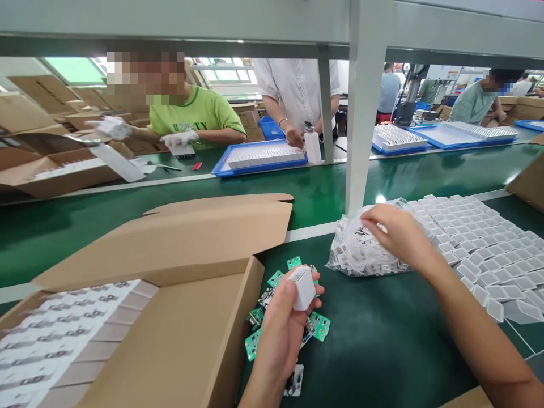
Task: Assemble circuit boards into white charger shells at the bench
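Observation:
My left hand is closed around a small white plastic charger housing, held up above the table. Behind and beneath that hand lies a loose pile of green circuit boards. My right hand is over a clear plastic bag full of small white and metallic parts. Its thumb and fingers are pinched together at the bag's top; what they hold, if anything, is too small to make out. Rows of translucent white plastic shells stand just right of the bag.
At left, an open cardboard box holds rows of white housings. A white post rises behind the bag. Across the green conveyor belt, a co-worker in a green shirt and other people work beside blue trays.

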Tool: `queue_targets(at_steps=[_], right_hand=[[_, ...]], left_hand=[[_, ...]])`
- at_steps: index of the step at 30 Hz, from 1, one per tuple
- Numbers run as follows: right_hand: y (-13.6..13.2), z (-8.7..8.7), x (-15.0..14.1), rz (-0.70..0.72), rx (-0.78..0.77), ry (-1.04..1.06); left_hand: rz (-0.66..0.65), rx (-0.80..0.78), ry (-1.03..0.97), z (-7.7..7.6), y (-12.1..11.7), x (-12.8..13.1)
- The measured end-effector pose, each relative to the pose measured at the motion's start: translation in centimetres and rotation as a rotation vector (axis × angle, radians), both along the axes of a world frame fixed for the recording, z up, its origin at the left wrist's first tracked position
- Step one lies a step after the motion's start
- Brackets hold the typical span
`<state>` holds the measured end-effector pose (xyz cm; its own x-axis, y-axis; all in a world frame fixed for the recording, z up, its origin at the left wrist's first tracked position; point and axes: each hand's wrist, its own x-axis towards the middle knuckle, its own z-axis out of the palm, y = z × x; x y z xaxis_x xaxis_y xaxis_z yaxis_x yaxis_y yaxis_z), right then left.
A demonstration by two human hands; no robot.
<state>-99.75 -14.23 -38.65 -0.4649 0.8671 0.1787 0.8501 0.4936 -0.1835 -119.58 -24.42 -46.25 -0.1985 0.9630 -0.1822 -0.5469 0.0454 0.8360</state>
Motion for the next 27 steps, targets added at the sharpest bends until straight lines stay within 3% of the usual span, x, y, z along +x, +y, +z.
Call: queue_targets(at_steps=[1,3,8,13,15,18,20,22,25,27], right_hand=[[0.9,-0.1,0.8,-0.150,-0.018,-0.075],[2.6,-0.8,2.0,-0.278,-0.086,-0.166],[4.6,-3.2,2.5,-0.298,-0.148,-0.193],[3.5,-1.8,2.5,-0.298,-0.080,-0.066],[1.8,-0.5,2.4,-0.215,-0.045,0.093],[-1.5,0.9,1.5,0.061,-0.007,0.554],[-3.4,1.2,0.4,0.212,-0.060,0.771],[-4.6,1.1,-0.8,0.298,-0.206,0.796],[-5.2,0.6,-2.1,0.423,-0.440,0.751],[-5.3,0.3,-2.5,0.501,-0.466,0.703]], left_hand=[[0.007,0.021,0.017,0.2,-0.1,0.0],[0.005,0.053,0.040,0.5,-0.3,0.2],[-0.019,0.080,0.105,0.7,-0.7,0.6],[-0.016,0.117,0.102,0.7,-0.9,0.5],[-0.037,0.150,0.076,0.7,-1.1,0.4],[-0.140,0.228,0.040,0.2,-1.2,0.3],[-0.215,0.293,0.072,-0.4,-1.1,0.1],[-0.212,0.349,0.165,-0.9,-1.0,-0.2],[-0.065,0.424,0.379,-1.2,-0.9,-0.5],[0.031,0.502,0.509,-1.1,-1.0,-0.6]])
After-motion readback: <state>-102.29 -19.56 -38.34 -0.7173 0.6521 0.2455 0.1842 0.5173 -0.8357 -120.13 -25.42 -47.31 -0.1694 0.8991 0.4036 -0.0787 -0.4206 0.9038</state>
